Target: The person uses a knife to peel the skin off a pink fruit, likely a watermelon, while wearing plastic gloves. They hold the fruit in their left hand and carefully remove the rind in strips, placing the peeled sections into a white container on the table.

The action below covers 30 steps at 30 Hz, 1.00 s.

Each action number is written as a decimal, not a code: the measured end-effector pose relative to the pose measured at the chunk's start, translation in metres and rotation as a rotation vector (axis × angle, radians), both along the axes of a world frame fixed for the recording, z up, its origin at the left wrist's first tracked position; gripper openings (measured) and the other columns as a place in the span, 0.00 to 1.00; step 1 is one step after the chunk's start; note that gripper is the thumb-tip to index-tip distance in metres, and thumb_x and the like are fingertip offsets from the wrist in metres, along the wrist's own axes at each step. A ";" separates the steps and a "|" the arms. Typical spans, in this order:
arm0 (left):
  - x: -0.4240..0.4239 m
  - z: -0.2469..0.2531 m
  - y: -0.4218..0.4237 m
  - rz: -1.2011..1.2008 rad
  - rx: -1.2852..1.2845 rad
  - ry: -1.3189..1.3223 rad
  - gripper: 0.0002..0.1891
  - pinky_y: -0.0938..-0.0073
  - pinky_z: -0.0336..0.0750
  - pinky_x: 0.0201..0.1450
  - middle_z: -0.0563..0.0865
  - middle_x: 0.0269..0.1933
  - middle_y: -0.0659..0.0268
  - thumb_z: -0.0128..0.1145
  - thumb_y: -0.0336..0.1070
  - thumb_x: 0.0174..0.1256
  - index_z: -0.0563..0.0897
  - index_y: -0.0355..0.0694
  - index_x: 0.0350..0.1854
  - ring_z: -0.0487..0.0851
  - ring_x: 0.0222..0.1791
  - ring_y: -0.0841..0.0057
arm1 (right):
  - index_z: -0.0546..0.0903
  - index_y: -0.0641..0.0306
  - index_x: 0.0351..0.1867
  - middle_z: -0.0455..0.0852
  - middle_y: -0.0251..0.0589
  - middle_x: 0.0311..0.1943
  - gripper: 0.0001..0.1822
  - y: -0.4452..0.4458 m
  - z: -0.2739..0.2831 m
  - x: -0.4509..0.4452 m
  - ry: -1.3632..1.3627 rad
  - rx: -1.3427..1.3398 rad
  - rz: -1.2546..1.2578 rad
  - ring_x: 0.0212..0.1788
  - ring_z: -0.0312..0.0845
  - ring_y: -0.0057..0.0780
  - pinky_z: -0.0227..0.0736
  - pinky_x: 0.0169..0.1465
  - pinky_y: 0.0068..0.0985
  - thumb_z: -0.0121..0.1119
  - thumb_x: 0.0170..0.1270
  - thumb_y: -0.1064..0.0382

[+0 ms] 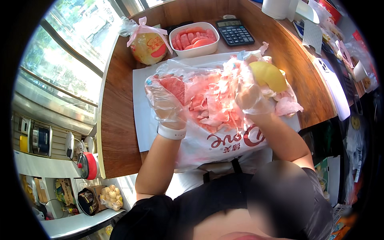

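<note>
Both hands wear clear plastic gloves. My left hand (165, 103), with a white band at its wrist, holds a piece of red pomelo flesh (173, 87). My right hand (250, 96) is curled over the right side of the peelings; what lies in its fingers is hidden by glare. Between the hands a heap of pink membrane scraps (210, 105) lies on a white plastic bag (198, 150) with red print. A yellow pomelo rind (268, 76) rests just beyond my right hand. Beyond the bag stands a white tub (195, 53) with peeled pomelo segments (193, 37).
A wrapped pomelo (148, 49) with a pink ribbon stands at the back left of the wooden desk (120, 120). A calculator (235, 31) lies right of the tub. A phone (333, 88) and a paper roll (276, 9) are at the right. A window is on the left.
</note>
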<state>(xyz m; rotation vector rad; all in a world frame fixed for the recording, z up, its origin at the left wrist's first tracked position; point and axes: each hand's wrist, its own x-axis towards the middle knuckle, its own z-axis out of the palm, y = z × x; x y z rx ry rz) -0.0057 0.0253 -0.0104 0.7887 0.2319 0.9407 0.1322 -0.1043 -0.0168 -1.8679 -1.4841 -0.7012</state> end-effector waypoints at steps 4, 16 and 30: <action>0.007 0.011 -0.016 0.225 0.257 0.170 0.19 0.68 0.77 0.47 0.79 0.42 0.62 0.44 0.54 0.70 0.67 0.44 0.49 0.79 0.43 0.72 | 0.74 0.72 0.47 0.78 0.52 0.43 0.19 -0.003 0.025 -0.015 0.471 0.216 0.217 0.43 0.76 0.43 0.71 0.49 0.32 0.61 0.58 0.63; 0.014 0.028 -0.041 0.097 0.288 0.180 0.23 0.78 0.73 0.46 0.77 0.44 0.60 0.49 0.44 0.70 0.58 0.39 0.59 0.76 0.42 0.77 | 0.80 0.68 0.36 0.82 0.51 0.30 0.13 -0.003 0.041 -0.027 0.966 -0.276 0.454 0.35 0.79 0.43 0.71 0.40 0.34 0.56 0.61 0.58; 0.009 0.018 -0.018 -0.422 0.002 0.250 0.10 0.79 0.74 0.43 0.79 0.37 0.71 0.54 0.36 0.67 0.75 0.38 0.47 0.76 0.35 0.84 | 0.79 0.68 0.38 0.81 0.50 0.33 0.11 -0.008 0.043 -0.011 0.624 -0.290 0.356 0.35 0.76 0.41 0.69 0.41 0.31 0.52 0.62 0.63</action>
